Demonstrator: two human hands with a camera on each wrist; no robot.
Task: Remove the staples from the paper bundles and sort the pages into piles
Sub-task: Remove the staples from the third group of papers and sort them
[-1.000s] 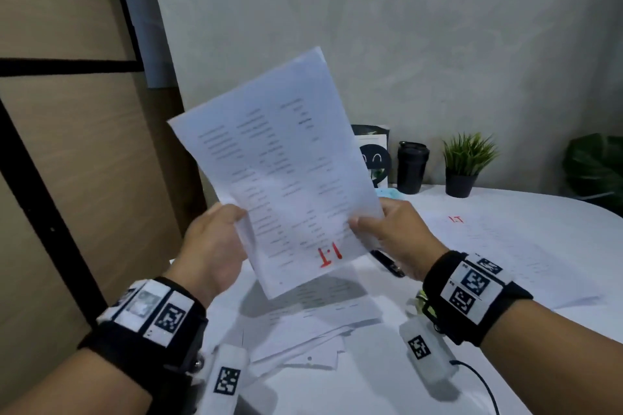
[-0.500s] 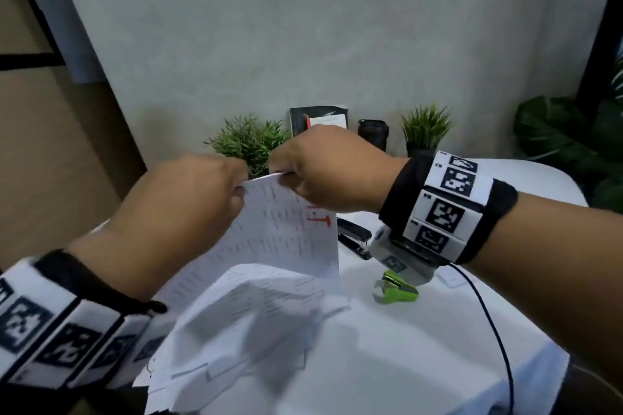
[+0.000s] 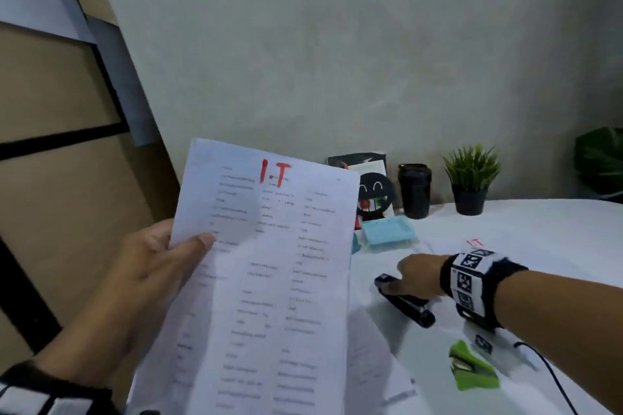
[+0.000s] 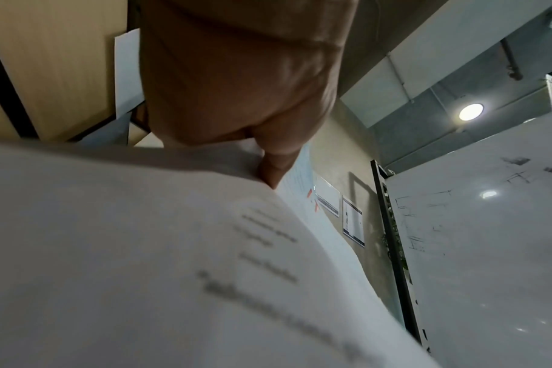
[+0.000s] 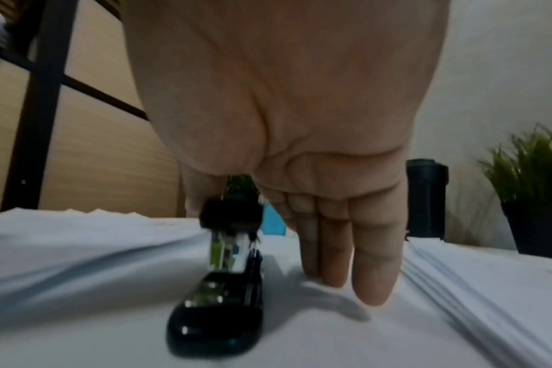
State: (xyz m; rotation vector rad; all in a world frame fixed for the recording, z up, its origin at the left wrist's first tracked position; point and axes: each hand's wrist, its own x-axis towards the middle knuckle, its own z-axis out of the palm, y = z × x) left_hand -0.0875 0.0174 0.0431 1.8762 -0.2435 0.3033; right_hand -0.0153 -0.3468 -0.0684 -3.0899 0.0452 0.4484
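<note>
My left hand [image 3: 188,246] holds up a stapled paper bundle [image 3: 269,280] with a red "I.T" at its top, thumb on the front page and fingers hidden behind. The left wrist view shows the thumb on the curved pages [image 4: 142,249]. My right hand [image 3: 401,283] reaches down onto a black stapler [image 3: 408,308] on the table. In the right wrist view the thumb and index finger pinch the stapler's [image 5: 218,311] raised far end, while the other fingers [image 5: 337,261] point straight down to the table. A green staple remover [image 3: 472,367] lies near my right wrist.
A flat pile of pages [image 3: 505,246] with a red mark lies on the white table [image 3: 590,212] to the right. Loose pages [image 3: 381,364] lie under the bundle. At the back stand a blue box [image 3: 387,232], a black cup [image 3: 414,192], a potted plant [image 3: 470,178] and a face card [image 3: 371,192].
Both hands held the bundle before. Now my right hand has let go and dropped to the stapler, and my left hand alone holds the bundle upright with the red mark on top.
</note>
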